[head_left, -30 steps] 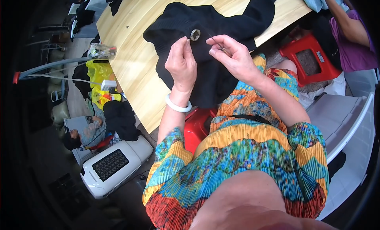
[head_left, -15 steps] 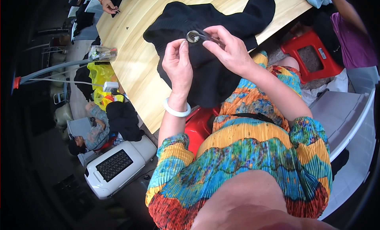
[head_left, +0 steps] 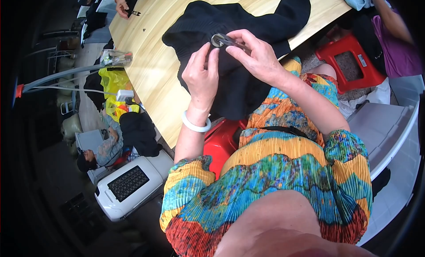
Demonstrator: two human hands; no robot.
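Observation:
A small dark-handled tool [head_left: 231, 40] with a round, pale metallic end is pinched in my right hand [head_left: 256, 55]; its exact kind is unclear. Close to that round end, my left hand [head_left: 201, 75] is raised with thumb and forefinger slightly apart, and nothing shows between them. A white bangle circles my left wrist. Beneath both hands a black knit garment [head_left: 239, 93] lies crumpled on the pale wooden table [head_left: 152, 71], one sleeve stretched toward the far right and part hanging over the near edge.
Another person's hand [head_left: 121, 7] is at the table's far left, beside small dark snips [head_left: 136, 13]. A clear container [head_left: 116, 58] hangs near the left edge. Red stools [head_left: 349, 62] stand at the right and under the table. A white appliance [head_left: 133, 186] sits lower left.
My left thumb and forefinger have parted slightly from a closer pinch. The tool in my right hand has shifted a little to the right. The garment lies nearly as before.

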